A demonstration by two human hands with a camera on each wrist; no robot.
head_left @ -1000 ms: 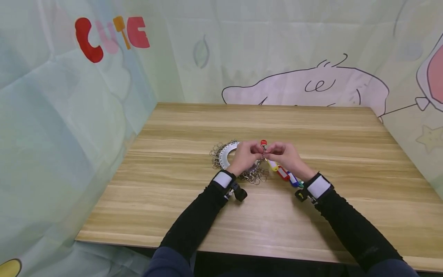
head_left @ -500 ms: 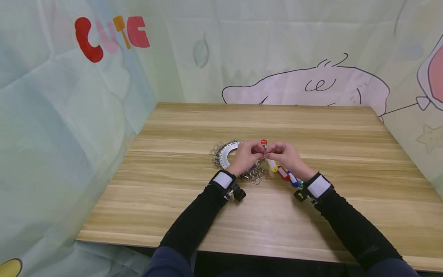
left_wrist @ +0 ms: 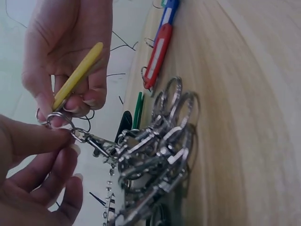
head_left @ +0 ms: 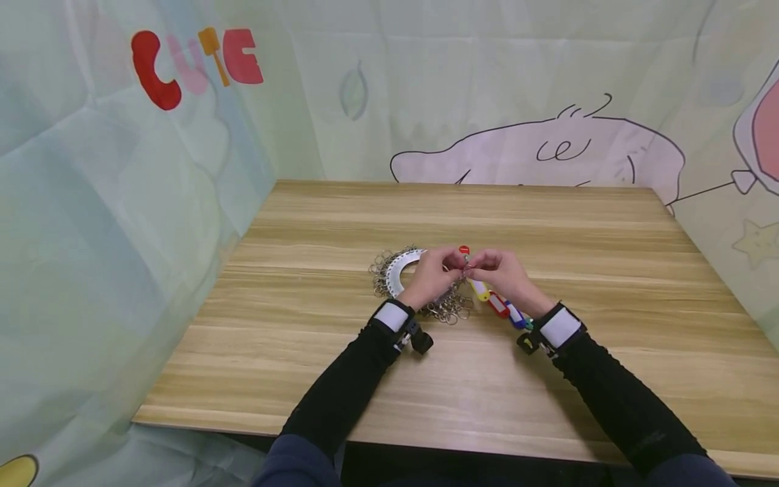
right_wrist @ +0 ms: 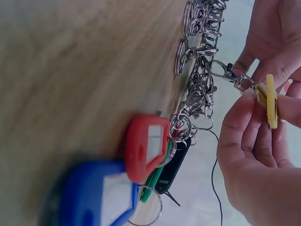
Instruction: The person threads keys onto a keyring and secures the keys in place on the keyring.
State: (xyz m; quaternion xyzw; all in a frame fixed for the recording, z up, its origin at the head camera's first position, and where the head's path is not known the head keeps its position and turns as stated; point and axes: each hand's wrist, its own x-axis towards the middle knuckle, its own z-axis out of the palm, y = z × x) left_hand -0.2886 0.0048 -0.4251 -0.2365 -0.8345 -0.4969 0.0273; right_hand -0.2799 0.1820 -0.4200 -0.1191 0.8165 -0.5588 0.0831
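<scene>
Between my two hands is a metal split ring [left_wrist: 60, 117], joined to a swivel clasp [left_wrist: 96, 143]. My left hand [head_left: 432, 274] pinches this ring between thumb and fingers. My right hand [head_left: 502, 274] grips a yellow key tag [left_wrist: 77, 77] close against the ring. Whether the tag's own ring is threaded onto the split ring is hard to tell. Beneath the left hand lies a white ring-shaped holder [head_left: 395, 270], its edge lined with many clasps and split rings [head_left: 447, 310]. The left hand and forearm hide part of it.
A red key tag [head_left: 498, 304], a blue key tag [head_left: 516, 316] and a green one [head_left: 529, 324] lie in a row by the right wrist. A small red piece [head_left: 464, 250] shows beyond the fingertips. The wooden table [head_left: 341, 379] meets a printed cloth backdrop [head_left: 341, 88].
The hands stay almost in place. Only slight finger movements and a small shift of the yellow tag show.
</scene>
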